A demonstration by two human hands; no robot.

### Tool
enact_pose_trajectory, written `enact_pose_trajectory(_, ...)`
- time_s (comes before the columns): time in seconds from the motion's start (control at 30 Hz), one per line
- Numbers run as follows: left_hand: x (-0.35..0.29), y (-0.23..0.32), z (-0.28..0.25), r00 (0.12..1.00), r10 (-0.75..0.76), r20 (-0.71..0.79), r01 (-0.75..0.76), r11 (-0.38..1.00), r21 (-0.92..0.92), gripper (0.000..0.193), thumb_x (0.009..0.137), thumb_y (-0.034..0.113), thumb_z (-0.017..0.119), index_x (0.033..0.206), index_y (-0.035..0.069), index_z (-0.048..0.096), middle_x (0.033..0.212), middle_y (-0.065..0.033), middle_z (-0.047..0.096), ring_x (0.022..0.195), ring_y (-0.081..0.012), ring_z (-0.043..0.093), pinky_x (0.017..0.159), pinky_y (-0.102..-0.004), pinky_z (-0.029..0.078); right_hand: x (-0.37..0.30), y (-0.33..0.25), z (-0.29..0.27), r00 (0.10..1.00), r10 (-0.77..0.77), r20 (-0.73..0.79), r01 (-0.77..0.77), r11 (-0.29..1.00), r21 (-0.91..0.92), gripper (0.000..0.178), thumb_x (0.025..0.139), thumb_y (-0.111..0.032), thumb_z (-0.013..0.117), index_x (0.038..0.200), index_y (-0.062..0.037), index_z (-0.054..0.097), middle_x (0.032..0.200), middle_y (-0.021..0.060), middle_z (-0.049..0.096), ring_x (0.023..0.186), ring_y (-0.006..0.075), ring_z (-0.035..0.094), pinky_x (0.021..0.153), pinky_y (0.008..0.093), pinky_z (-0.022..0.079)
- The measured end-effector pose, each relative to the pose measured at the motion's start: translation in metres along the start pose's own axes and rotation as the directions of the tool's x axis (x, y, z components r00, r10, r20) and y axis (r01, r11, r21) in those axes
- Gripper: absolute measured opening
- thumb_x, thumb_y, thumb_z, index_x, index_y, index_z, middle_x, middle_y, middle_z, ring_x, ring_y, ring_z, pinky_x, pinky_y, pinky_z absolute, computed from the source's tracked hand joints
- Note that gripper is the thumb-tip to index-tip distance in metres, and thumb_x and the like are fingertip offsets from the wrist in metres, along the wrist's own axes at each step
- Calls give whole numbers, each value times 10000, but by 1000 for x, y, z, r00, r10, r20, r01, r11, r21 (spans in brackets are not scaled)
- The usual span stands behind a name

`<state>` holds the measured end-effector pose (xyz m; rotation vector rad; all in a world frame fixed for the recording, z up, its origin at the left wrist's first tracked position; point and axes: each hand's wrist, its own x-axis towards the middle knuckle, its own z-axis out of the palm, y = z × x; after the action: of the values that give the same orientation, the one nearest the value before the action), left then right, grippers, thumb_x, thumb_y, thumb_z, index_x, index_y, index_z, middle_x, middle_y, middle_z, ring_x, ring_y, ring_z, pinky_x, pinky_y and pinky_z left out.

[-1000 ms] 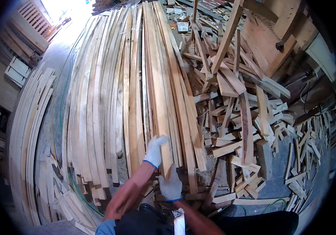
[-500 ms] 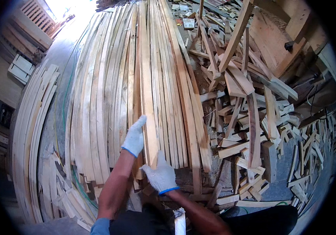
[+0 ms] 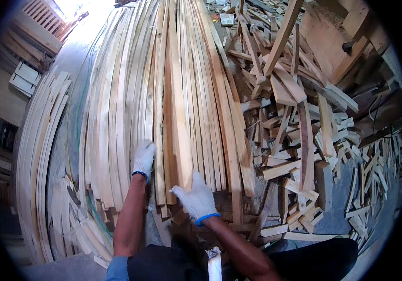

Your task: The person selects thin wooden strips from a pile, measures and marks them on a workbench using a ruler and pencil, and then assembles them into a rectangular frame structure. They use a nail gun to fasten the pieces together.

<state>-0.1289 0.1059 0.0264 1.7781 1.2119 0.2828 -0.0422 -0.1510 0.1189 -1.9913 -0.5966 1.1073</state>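
Note:
A wide stack of long, pale wooden planks [image 3: 116, 107] runs away from me. My left hand [image 3: 144, 158], in a white knitted glove with a blue cuff, is over the stack's near part, beside a narrow plank [image 3: 159, 140]. Its fingers point forward and look loosely extended, though slightly blurred. My right hand [image 3: 196, 196], gloved alike, is at the near end of a lighter plank [image 3: 181, 140]. Thumb and fingers are spread on either side of that end; the palm side is hidden. Left of this plank shows a darker brown board face [image 3: 169, 122].
A smaller plank stack [image 3: 39, 164] lies at the left, with a green cord [image 3: 82, 100] on the floor beside it. Jumbled offcuts [image 3: 299, 182] and leaning timbers [image 3: 283, 42] fill the right side. A white-wrapped object [image 3: 214, 264] is at the bottom, near my dark-clothed legs.
My left hand has left the lighter plank and moved left and slightly nearer. The plank's near end has shifted forward and right. My right hand stays by it, its thumb and fingers spread.

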Motion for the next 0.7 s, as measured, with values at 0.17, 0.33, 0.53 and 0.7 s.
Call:
enact_pose_trajectory(0.17,-42,48,18,980,-24,197,146,758,-636,390,1078,348,624,1343,64,660,1071,-31,708,866,-141,664,778,-311,556,-4,2,11,993,1,-114,-12,996,-93,889,929,-471,731,1556,33,354,1185,373,685,1028,531,706,896,589,564)
enact_pose_trajectory(0.33,-58,52,55,969,5,246,134,829,-543,397,1056,290,664,1356,30,662,1158,-52,715,996,-136,662,893,-304,543,-1,8,27,990,-27,-135,1,982,-189,873,938,-495,707,1550,15,350,1251,344,666,1006,507,713,857,594,561)
enact_pose_trajectory(0.53,-39,15,69,893,-58,447,384,615,-689,317,1050,210,622,1281,-6,640,1079,-143,737,936,-240,723,842,-412,605,17,27,8,964,-75,-254,26,981,-190,568,939,-508,695,1179,-4,592,1143,284,679,1065,478,679,911,583,540)
enact_pose_trajectory(0.7,-39,-9,67,904,-123,410,409,529,-743,318,1032,260,624,1193,-14,639,1044,-209,742,855,-332,742,795,-485,632,34,83,11,877,-227,-424,-5,878,-479,552,865,-389,742,1239,-8,600,1281,222,633,1175,400,621,929,543,535)
